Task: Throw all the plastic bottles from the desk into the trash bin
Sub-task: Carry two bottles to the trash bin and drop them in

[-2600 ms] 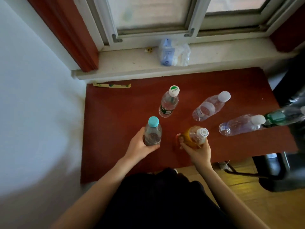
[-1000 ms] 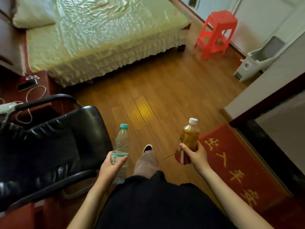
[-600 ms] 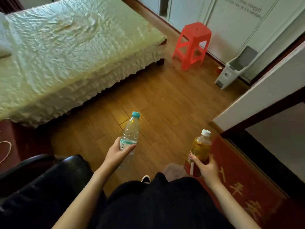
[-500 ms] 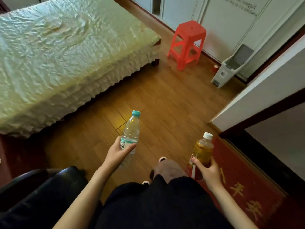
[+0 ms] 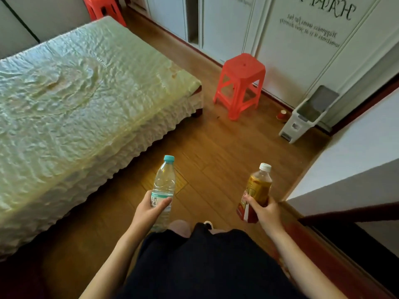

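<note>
Nearer now, white trash bin (image 5: 306,117); left hand (image 5: 151,212) gripping seemingly empty clear bottle (image 5: 163,186), right hand (image 5: 264,212) amber bottle (image 5: 258,188).

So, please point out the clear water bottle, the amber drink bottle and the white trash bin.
clear water bottle (image 5: 163,184), head view, on its clear upper body.
amber drink bottle (image 5: 258,188), head view, on its yellow label.
white trash bin (image 5: 299,124), head view, on its front wall.

Bed (image 5: 82,100) with pale green cover occupies the wooden floor's (image 5: 216,152) left side. Red plastic stool (image 5: 240,83) stands near the white wardrobe doors (image 5: 302,50); second red stool (image 5: 101,8) beyond bed.
</note>
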The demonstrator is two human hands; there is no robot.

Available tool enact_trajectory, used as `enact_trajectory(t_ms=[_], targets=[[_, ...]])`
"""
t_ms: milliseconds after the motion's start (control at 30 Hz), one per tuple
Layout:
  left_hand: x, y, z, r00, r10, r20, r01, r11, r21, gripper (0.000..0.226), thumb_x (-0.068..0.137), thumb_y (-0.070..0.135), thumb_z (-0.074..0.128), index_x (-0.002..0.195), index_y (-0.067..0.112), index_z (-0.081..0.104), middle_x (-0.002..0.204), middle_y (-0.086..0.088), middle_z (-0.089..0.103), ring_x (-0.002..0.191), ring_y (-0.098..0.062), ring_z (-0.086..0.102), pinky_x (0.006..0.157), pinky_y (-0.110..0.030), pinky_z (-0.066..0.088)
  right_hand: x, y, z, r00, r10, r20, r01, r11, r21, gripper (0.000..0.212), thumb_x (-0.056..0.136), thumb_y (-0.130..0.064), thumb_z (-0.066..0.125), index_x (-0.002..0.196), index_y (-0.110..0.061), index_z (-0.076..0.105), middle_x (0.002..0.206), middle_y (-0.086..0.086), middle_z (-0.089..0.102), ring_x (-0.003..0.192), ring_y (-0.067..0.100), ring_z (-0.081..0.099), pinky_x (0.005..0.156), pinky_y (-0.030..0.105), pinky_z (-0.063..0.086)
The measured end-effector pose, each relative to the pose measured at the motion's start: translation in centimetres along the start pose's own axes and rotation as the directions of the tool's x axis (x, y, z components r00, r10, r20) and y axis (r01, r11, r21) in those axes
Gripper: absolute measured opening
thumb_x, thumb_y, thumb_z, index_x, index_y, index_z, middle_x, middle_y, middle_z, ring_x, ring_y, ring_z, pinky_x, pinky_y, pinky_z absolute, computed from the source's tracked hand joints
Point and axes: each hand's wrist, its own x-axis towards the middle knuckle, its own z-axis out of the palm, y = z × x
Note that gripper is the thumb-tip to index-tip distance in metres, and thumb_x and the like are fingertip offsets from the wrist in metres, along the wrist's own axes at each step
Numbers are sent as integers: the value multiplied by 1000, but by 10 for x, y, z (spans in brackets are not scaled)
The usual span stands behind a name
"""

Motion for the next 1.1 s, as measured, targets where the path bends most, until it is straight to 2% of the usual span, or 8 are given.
enact_trajectory(t_ms=[133,267,400,500,600,733,867,1100], targets=[[59,44,-11,1000,13,-20,-13,1000,21,38,81,39,71,113,22,56,99,1,70,86,-15,70,66,-25,54,80,-50,17,999,-31,9,31,999,-17,23,84,-29,71,103,-33,59,104,-2,68,94,11,65,75,25,52],[131,65,-16,999,-30,-22,32,997,66,43,80,43,70,114,23,57,101,0,71,87,-15,70,67,-27,53,159,-78,32,999,-24,-22,22,997,-78,44,79,-46,72,117,-31,56,110,-6,67,99,13,65,83,33,54],[226,105,-14,999,-39,9,38,995,88,41,81,44,69,114,22,58,100,0,71,87,-13,68,63,-22,48,232,-107,47,996,4,-88,-8,999,-53,42,82,-40,72,118,-29,53,105,-10,65,96,9,64,72,21,51],[307,167,-10,999,-8,53,3,995,99,27,83,43,68,104,32,56,98,2,70,85,-12,67,63,-22,46,280,-134,49,985,29,-171,-32,999,-18,38,82,-35,72,115,-29,53,101,-14,64,93,6,63,70,20,49],[383,237,2,988,30,155,-54,987,151,30,84,44,67,108,34,53,100,3,68,87,-14,67,66,-25,48,319,-159,44,960,71,-270,-65,997,29,40,82,-34,72,117,-26,53,100,-12,63,90,4,61,71,20,49],[462,321,40,942,81,325,-161,961,226,26,82,44,70,96,46,48,97,7,69,87,-14,68,73,-29,53,359,-185,26,903,130,-410,-120,992,50,40,84,-35,69,119,-25,51,108,-3,60,93,12,59,82,27,47],[520,377,99,890,99,446,-237,935,264,26,80,48,71,96,46,52,98,7,71,90,-12,68,83,-35,54,393,-198,-2,813,221,-538,-195,975,106,66,79,-45,72,134,-19,48,118,-1,60,112,23,59,99,43,49],[584,442,235,831,39,555,-247,920,305,28,81,41,73,101,29,59,93,0,73,85,-15,70,71,-25,52,474,-212,-85,717,327,-616,-263,945,196,73,75,-50,72,137,-21,46,129,9,61,117,31,59,102,52,47]])
